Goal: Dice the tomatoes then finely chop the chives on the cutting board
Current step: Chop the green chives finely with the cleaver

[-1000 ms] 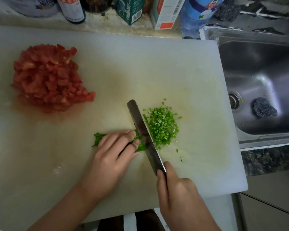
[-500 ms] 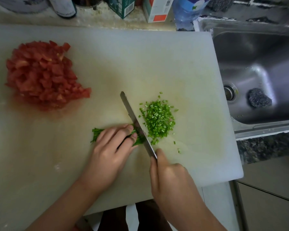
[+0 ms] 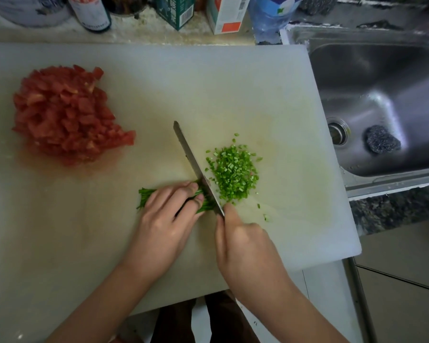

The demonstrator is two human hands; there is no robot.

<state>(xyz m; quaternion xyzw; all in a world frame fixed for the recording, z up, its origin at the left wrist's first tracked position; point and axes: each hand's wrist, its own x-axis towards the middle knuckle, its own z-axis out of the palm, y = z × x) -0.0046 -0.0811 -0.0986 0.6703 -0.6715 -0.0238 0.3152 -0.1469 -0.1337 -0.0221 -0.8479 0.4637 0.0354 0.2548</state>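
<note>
At mid cutting board, the chive bundle is pinned under the curled fingers of the left hand; the knife is gripped by the right hand. Since 1 s ago the blade has been turned edge-on and lowered onto the bundle. Chopped chives are heaped just right of it. Diced tomatoes are judged done, with only a short stub left to chop

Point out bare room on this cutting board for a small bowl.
Bare on the cutting board: the far strip above the chopped chives, right of the diced tomatoes; the right side toward the sink; near-left corner below those tomatoes. Crowded: centre, where left hand, knife and right hand meet.
</note>
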